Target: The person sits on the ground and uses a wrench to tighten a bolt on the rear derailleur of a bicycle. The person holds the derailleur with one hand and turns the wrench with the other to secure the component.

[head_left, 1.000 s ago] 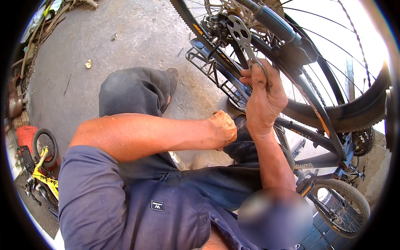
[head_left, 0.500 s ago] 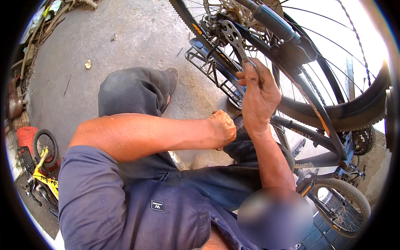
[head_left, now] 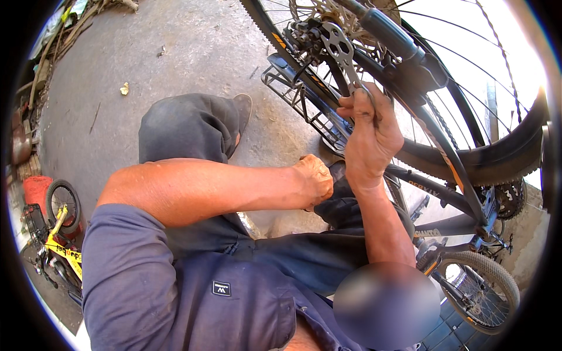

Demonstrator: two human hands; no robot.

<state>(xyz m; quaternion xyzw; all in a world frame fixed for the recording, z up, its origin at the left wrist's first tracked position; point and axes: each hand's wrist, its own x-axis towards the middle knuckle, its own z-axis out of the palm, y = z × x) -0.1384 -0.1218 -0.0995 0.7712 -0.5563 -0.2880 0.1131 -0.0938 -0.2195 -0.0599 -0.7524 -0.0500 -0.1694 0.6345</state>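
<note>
My right hand (head_left: 374, 134) is closed around the handle of a flat metal wrench (head_left: 341, 50) with several holes in its wide head. The wrench head lies close by the wheel hub and the disc brake caliper (head_left: 307, 36) of a dark bicycle; I cannot tell whether it touches them. Behind it is the brake disc (head_left: 345, 16), partly covered. My left hand (head_left: 316, 180) is curled into a fist near my knee, below the bicycle's black rack (head_left: 310, 114). Its fingers face away, so anything inside them is hidden.
The dark bicycle's tyre (head_left: 497, 155) and frame (head_left: 448, 196) fill the right side. Another bicycle wheel (head_left: 486, 292) is at the lower right. A yellow bicycle (head_left: 61, 243) and a red container (head_left: 36, 190) are at the left. Sticks and debris (head_left: 44, 67) line the upper-left edge.
My right hand has shifted a little to the right, carrying the wrench with it. The wrench head now sits slightly farther right beside the hub. My left hand has stayed almost still.
</note>
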